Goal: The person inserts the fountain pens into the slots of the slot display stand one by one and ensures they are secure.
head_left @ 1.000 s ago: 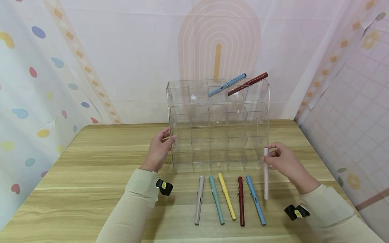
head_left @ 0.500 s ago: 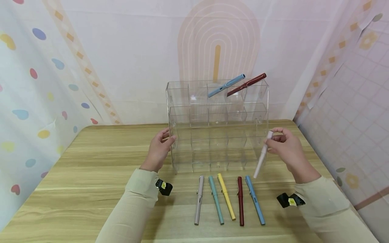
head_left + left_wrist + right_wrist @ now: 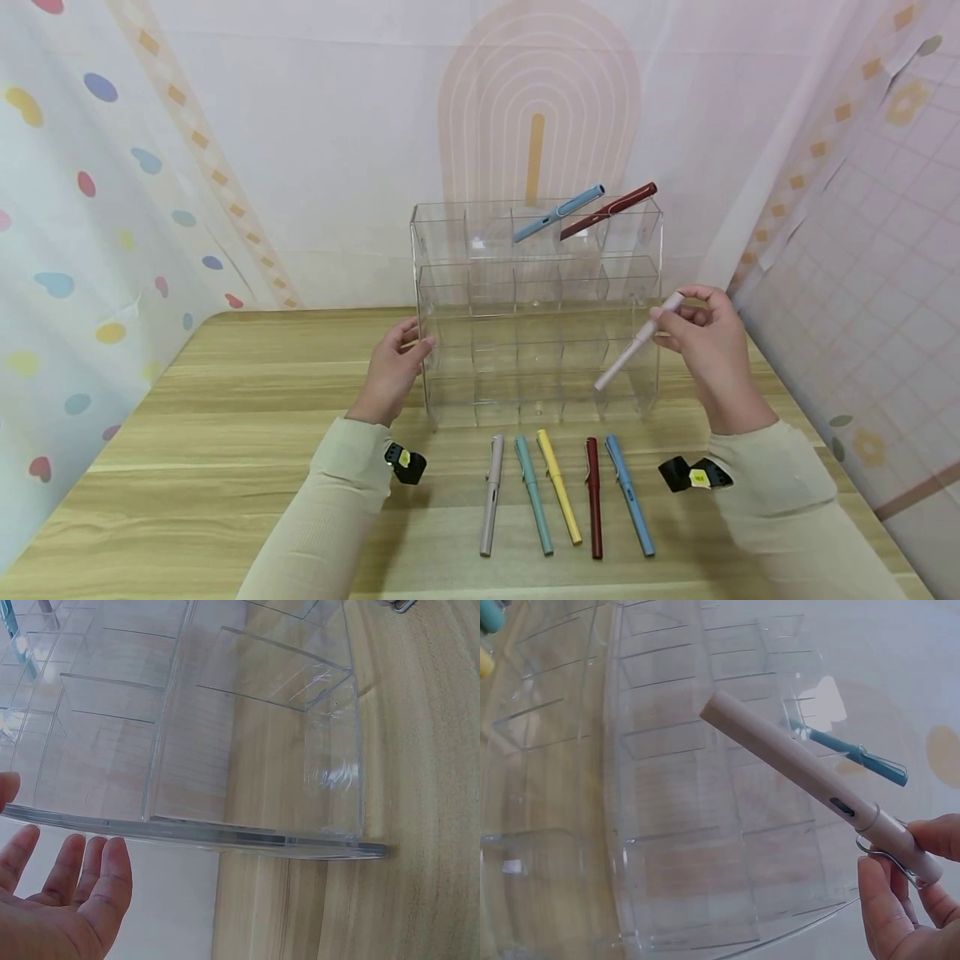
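In the head view, my right hand (image 3: 708, 337) pinches a pale pink fountain pen (image 3: 633, 354) by its clipped cap end. The pen slants down to the left in front of the clear acrylic rack (image 3: 540, 325); the right wrist view shows its metal clip and small barrel window. At the rack's left side, my left hand (image 3: 397, 367) rests with loosely bent fingers outside the side panel and the thumb by its front edge, as the left wrist view shows in the fingers (image 3: 109, 889). A light blue pen (image 3: 558, 213) and a dark red pen (image 3: 609, 211) lean in the top tier.
On the wooden table (image 3: 262, 417) before the rack lie a grey pen (image 3: 492, 496), a teal pen (image 3: 533, 496), a yellow pen (image 3: 558, 487), a dark red pen on the table (image 3: 594, 500) and a blue pen (image 3: 630, 496). Behind hangs a patterned curtain (image 3: 337, 167).
My right hand has risen and moved slightly left with the pink pen, which has tipped from upright to slanting across the rack's right front. The left hand stays at the rack's side.
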Motion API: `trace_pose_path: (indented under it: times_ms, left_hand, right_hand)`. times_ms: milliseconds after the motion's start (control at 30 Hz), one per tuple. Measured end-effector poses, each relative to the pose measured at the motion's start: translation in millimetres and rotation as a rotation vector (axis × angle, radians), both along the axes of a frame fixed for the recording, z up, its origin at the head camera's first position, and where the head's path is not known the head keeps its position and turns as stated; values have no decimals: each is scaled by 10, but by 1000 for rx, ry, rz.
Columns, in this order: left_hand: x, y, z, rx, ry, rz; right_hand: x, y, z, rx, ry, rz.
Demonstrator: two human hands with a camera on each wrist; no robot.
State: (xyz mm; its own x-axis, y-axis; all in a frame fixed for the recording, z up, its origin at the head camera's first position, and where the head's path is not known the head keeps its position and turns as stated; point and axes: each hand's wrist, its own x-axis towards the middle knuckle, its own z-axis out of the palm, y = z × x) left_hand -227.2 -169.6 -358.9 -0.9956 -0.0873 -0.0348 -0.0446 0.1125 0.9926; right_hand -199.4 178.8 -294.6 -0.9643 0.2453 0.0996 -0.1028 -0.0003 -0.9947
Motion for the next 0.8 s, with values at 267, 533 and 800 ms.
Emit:
trace_pose_path:
  times_ms: [267, 533, 800]
  left_hand:
    - [-5, -15, -5, 2, -3, -6]
    - [0, -23, -1, 1, -6, -4]
    - [-5, -25, -3, 5, -4, -7]
  right_hand:
    - [-70, -128, 113, -200, 70, -62]
    - [-151, -240, 191, -295, 149, -119]
    - [-250, -364, 271, -384, 248, -133]
